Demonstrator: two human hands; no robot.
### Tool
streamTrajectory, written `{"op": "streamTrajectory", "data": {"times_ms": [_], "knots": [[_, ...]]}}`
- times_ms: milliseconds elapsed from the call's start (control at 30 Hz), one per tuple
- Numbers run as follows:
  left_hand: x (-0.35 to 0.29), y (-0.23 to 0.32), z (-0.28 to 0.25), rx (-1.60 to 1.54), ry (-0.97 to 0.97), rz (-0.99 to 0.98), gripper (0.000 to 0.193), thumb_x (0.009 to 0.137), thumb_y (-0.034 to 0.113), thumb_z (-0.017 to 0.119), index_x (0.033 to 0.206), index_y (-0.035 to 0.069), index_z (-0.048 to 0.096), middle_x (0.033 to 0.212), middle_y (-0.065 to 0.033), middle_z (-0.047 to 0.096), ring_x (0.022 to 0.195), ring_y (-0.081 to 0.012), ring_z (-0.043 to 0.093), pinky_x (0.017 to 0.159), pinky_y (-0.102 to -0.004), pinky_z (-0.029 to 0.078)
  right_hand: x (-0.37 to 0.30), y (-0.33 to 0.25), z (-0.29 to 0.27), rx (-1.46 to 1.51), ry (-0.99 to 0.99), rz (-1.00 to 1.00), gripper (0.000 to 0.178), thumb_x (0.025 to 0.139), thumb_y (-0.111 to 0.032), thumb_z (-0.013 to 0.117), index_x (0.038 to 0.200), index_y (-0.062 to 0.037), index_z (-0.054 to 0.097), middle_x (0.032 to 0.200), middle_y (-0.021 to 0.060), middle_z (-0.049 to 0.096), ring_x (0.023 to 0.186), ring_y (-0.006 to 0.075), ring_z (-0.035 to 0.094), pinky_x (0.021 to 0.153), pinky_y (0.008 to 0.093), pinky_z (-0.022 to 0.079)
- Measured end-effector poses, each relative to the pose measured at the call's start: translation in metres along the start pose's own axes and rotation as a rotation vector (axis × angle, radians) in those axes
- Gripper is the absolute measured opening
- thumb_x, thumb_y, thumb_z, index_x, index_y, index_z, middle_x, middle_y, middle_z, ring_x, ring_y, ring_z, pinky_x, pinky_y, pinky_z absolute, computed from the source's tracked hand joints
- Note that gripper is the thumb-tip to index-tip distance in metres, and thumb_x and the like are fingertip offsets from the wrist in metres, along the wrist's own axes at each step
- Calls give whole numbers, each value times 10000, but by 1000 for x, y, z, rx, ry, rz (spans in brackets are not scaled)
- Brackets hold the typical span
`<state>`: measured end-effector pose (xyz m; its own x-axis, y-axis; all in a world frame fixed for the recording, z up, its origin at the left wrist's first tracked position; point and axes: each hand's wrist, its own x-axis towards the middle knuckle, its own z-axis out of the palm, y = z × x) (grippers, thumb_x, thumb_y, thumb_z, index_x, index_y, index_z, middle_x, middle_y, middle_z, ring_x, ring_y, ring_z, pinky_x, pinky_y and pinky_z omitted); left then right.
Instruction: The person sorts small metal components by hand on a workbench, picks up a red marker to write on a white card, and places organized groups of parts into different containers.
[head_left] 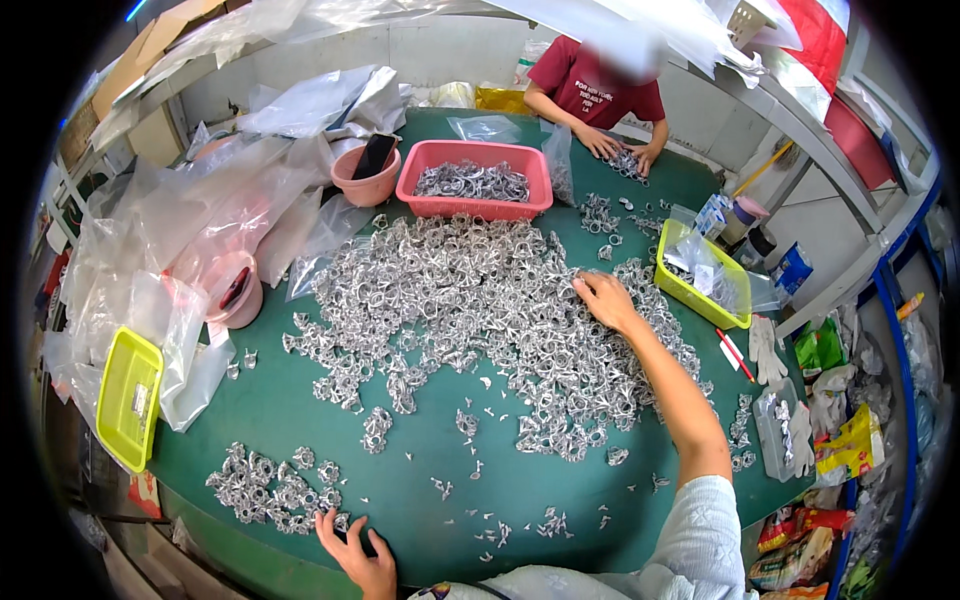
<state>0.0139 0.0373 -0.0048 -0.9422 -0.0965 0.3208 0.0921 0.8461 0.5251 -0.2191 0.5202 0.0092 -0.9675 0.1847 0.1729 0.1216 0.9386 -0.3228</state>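
Touching silvery pieces (450,290), left hand (357,556) splayed, right hand (606,302) grip unclear, lettered maroon shirt (575,88)

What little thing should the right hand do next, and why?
Maybe the right hand should pinch one piece from the wide heap of silvery, ring-shaped metal pieces. Its curled fingers are right at that heap, though I can't tell whether they hold anything. The left hand is farther off, by a smaller pile of similar silvery metal pieces.

Workshop, green worktable (390,490) w/ heaped metal pcs (450,290), pink bin (475,208), co-worker (585,88) opp. side
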Motion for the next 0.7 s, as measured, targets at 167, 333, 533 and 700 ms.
{"op": "streamTrajectory", "data": {"times_ms": [167, 333, 533, 700], "knots": [[0, -1, 0, -13, 8, 12, 253, 696, -56, 550, 936, 23, 549, 1276, -231, 384, 1261, -448, 264, 1018, -537, 216, -34, -33, -7, 133, 234, -5, 338, 834, -312, 518, 996, -30, 608, 931, 200, 611, 951, 347, 542, 856, 423, 407], [0, -3, 2, -17, 37, 35, 247, 686, -49, 560, 926, 10, 559, 1260, -244, 394, 1246, -459, 278, 998, -542, 243, -60, -64, -7, 168, 290, 28, 271, 780, -213, 580, 890, 27, 520, 919, 206, 559, 940, 356, 494, 806, 438, 400], [-1, -1, -2, -2, 36, 25, 267, 695, -43, 571, 956, 12, 556, 1266, -240, 393, 1243, -454, 288, 995, -532, 254, -105, -79, 7, 131, 404, -38, 278, 756, -162, 615, 932, 25, 509, 902, 200, 526, 949, 356, 458, 824, 440, 383], [-4, -7, -1, -50, 59, 47, 260, 702, -36, 579, 956, 16, 565, 1276, -227, 391, 1250, -442, 287, 1005, -519, 254, -126, -96, 9, 211, 433, 9, 236, 763, -107, 561, 939, 46, 520, 945, 220, 534, 982, 361, 460, 861, 438, 375]]}}
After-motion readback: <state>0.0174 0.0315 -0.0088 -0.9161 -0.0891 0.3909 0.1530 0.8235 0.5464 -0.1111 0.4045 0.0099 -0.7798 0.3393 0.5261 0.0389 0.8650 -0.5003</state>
